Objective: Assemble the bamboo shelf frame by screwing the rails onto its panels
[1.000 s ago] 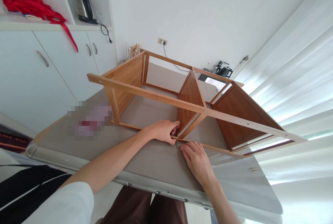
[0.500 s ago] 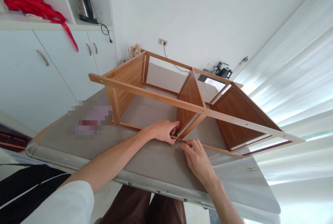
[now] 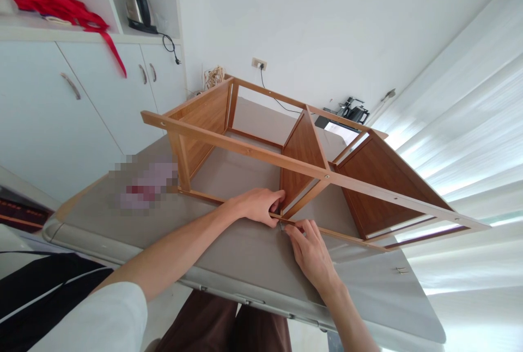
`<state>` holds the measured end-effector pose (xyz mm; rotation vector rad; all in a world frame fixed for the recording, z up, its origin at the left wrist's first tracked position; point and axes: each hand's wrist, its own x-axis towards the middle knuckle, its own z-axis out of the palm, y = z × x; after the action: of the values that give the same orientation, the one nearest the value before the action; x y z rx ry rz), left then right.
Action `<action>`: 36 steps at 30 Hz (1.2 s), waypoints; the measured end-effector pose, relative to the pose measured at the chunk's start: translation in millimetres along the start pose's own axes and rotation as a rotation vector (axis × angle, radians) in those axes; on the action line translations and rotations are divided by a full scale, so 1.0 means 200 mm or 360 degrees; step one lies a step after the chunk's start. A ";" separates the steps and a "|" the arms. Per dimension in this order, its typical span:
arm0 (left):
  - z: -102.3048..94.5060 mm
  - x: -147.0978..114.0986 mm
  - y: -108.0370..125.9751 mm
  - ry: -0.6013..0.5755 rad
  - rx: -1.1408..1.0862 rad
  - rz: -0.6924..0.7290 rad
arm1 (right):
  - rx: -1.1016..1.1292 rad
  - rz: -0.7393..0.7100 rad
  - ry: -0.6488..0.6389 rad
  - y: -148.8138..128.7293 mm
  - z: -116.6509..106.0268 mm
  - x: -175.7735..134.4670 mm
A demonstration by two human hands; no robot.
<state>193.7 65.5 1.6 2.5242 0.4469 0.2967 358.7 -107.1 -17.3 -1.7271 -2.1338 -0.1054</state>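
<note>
A wooden shelf unit lies on its side on the grey table, with several slatted or solid brown boards between its rails. My left hand is closed around the near lower rail, where the middle shelf board meets it. Just to the right, my right hand pinches a small, thin metal Allen key at the outer face of that joint. My fingers partly hide the key, and the screw head under it does not show.
A few screws lie at the table's right. A blurred pinkish patch is at the left. Behind stand white cabinets with a kettle and red cloth. A white curtain hangs at right.
The view has shifted slightly. The key between my right fingers sits at a different angle, while my left hand stays on the rail and the shelf unit keeps its place.
</note>
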 end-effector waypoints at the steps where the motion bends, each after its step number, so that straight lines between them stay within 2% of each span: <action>1: 0.00 0.00 0.00 -0.0003 -0.0004 -0.0001 | 0.0011 -0.0002 0.0004 0.00 0.00 0.00; 14: 0.00 0.00 -0.01 -0.0025 0.0004 -0.0006 | 0.0038 -0.0005 0.0090 -0.01 0.03 0.00; 23: 0.01 0.01 -0.01 -0.0053 0.0043 -0.0023 | -0.0065 -0.0030 0.0120 -0.05 0.00 0.03; 36: -0.01 0.01 -0.01 -0.0051 0.0025 -0.0022 | 0.0053 0.0083 0.0235 -0.02 0.03 -0.01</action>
<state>194.1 67.6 1.8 2.5366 0.4556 0.2483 354.5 -107.7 -22.5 -1.6995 -1.9728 -0.1769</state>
